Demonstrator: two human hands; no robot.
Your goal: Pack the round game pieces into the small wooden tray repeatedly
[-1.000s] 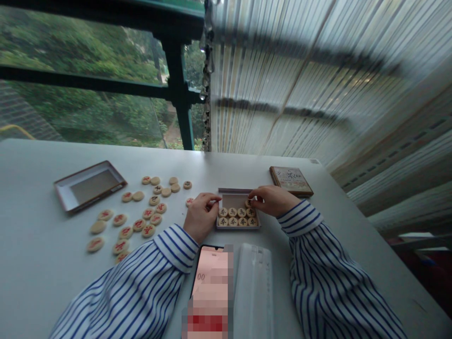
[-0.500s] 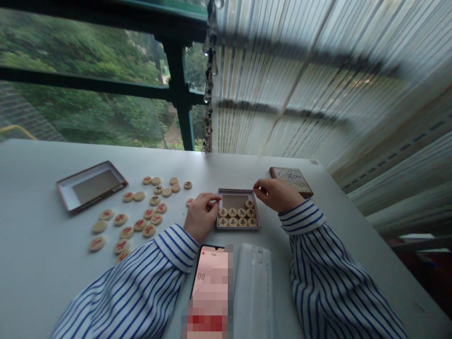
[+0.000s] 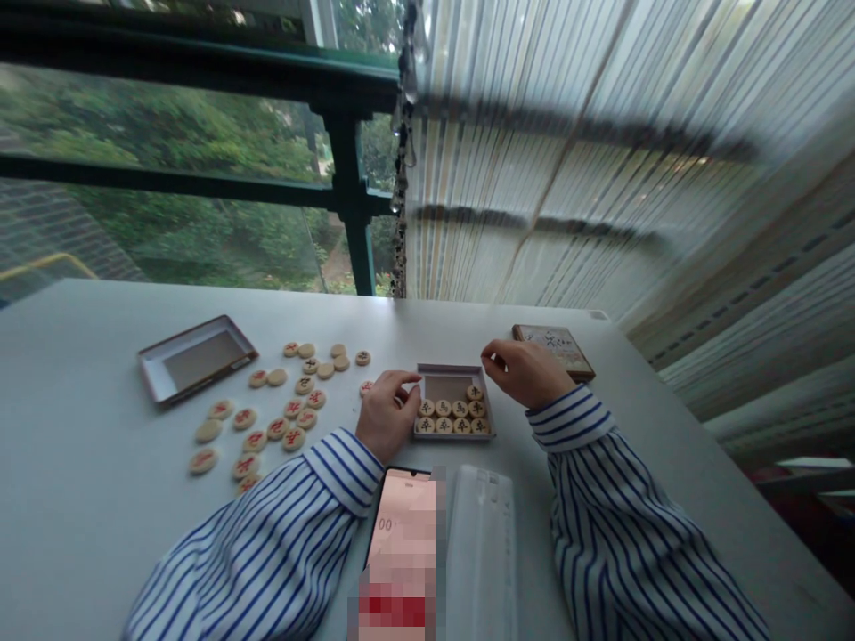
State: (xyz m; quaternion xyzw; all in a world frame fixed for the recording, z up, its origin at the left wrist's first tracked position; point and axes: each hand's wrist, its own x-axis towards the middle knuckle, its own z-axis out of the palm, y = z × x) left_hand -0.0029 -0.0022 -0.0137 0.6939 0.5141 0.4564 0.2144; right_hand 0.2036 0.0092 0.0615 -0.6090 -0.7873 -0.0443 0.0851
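Observation:
A shallow box point(image 3: 455, 437) holds wooden xiangqi pieces with black characters: two full rows at the near side and one piece point(image 3: 474, 393) in the far right. My left hand point(image 3: 388, 417) rests at the box's left wall, thumb and index finger apart at its edge, with no piece visible in it. Beside the far right corner of the box, my right hand point(image 3: 531, 369) is curled, its fingertips together and nothing visible between them. Loose pieces, many with red characters point(image 3: 277, 429), others blank side up point(image 3: 209, 431), lie scattered to the left.
An open box tray point(image 3: 155, 381) lies at the far left. Behind my right hand is a flat printed box point(image 3: 565, 347). A phone point(image 3: 399, 534) and a long whitish case point(image 3: 479, 552) lie nearest me. A window and a string curtain point(image 3: 508, 160) border the white table point(image 3: 100, 516).
The view has shifted slightly, so the table's things sit lower and further right. Both hands stay beside the box; the pieces in it look the same.

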